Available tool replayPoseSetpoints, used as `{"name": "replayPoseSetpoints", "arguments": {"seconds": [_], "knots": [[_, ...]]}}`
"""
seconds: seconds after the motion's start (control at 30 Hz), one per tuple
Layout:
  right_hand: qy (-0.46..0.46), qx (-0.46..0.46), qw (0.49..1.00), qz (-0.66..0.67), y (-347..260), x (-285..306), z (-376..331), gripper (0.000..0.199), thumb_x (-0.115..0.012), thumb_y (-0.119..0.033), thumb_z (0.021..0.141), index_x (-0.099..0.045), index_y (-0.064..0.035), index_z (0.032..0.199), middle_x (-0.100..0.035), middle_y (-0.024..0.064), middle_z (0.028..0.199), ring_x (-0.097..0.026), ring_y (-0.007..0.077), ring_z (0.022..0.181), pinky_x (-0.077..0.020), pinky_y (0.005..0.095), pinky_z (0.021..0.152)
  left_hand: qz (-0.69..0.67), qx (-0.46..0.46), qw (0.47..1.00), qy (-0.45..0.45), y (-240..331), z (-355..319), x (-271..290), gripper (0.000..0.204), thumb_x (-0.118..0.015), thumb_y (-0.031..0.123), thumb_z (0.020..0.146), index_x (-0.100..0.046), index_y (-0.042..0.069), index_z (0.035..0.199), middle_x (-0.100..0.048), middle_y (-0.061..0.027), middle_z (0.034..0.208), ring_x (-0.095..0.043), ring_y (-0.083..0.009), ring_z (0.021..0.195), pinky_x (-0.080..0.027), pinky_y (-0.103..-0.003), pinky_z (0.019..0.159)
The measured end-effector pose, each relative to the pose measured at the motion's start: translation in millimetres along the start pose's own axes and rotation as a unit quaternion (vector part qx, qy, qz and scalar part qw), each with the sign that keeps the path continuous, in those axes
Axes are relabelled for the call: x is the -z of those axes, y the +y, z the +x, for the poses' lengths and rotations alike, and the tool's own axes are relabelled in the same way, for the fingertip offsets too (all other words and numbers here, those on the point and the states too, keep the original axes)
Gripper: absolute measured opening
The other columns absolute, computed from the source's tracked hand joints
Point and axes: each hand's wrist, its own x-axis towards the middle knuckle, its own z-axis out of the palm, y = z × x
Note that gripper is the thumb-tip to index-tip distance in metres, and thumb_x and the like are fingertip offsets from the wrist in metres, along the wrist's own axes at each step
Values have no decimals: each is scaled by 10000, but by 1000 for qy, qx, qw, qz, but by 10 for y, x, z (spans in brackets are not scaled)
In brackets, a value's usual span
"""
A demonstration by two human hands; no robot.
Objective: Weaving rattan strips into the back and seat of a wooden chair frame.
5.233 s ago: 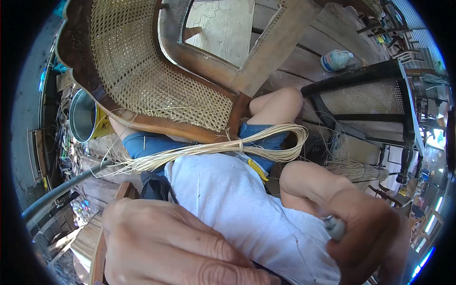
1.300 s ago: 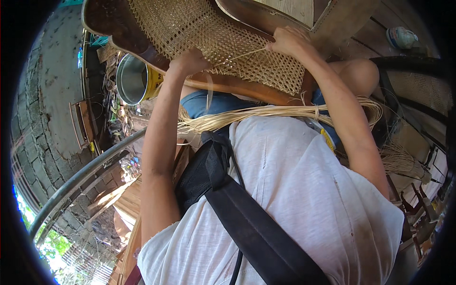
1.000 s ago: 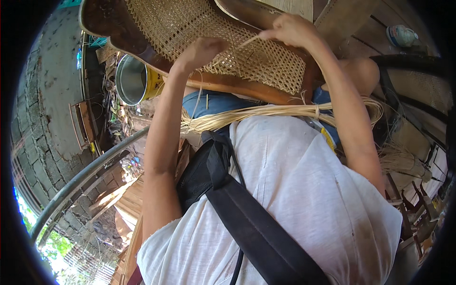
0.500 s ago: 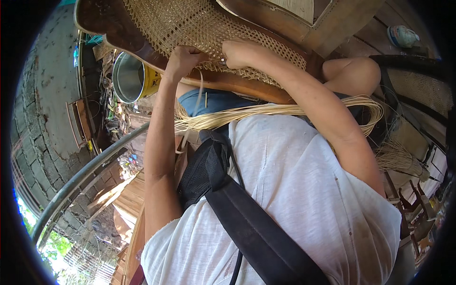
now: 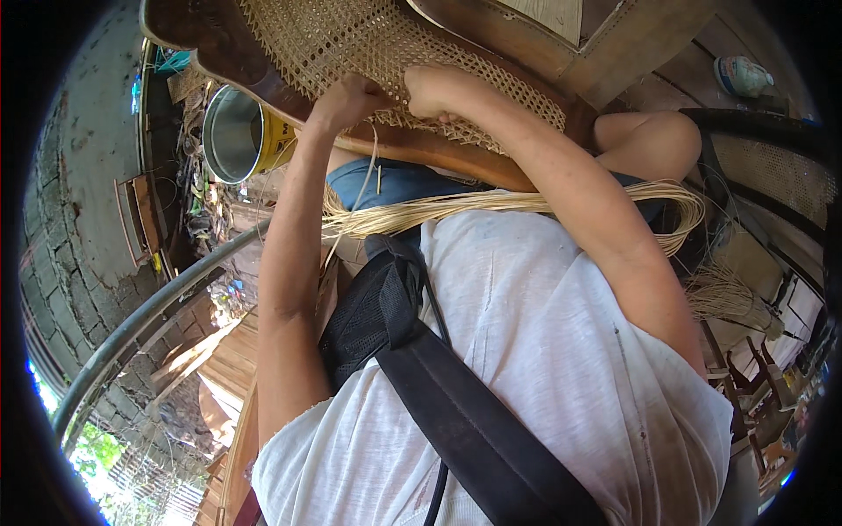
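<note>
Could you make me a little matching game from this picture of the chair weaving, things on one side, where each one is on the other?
Things:
1. left hand
2. bundle of cane strands
3. metal bucket
4. black strap

Places:
A. slanting across the white shirt
B. lying across the lap, below the chair frame
C. gripping at the lower edge of the woven cane panel
D. standing left of the arms, beside the chair's wooden frame

Pairs: 1-C, 2-B, 3-D, 4-A
</note>
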Motion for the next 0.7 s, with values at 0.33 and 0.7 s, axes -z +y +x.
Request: {"name": "replayPoseSetpoints", "arguments": {"seconds": [0.33, 0.7], "knots": [[163, 15, 982, -95, 480, -66, -67, 307, -630, -236, 829, -696, -55, 1067, -690, 134, 1067, -661, 275, 1010, -506, 415, 902, 84, 15, 993, 78, 160, -82, -187, 213, -615, 283, 782, -749, 127, 838, -697, -165, 854, -682, -323, 833, -536, -417, 781], [307, 56, 950, -8, 1106, 294, -395, 393, -645, -427, 851, -711, -45, 788, -660, 164, 707, -665, 288, 696, -505, 426, 664, -175, -56, 983, 4, 599, 24, -164, 264, -612, 253, 857, -729, 99, 1037, -720, -108, 945, -678, -205, 846, -521, -336, 744]]}}
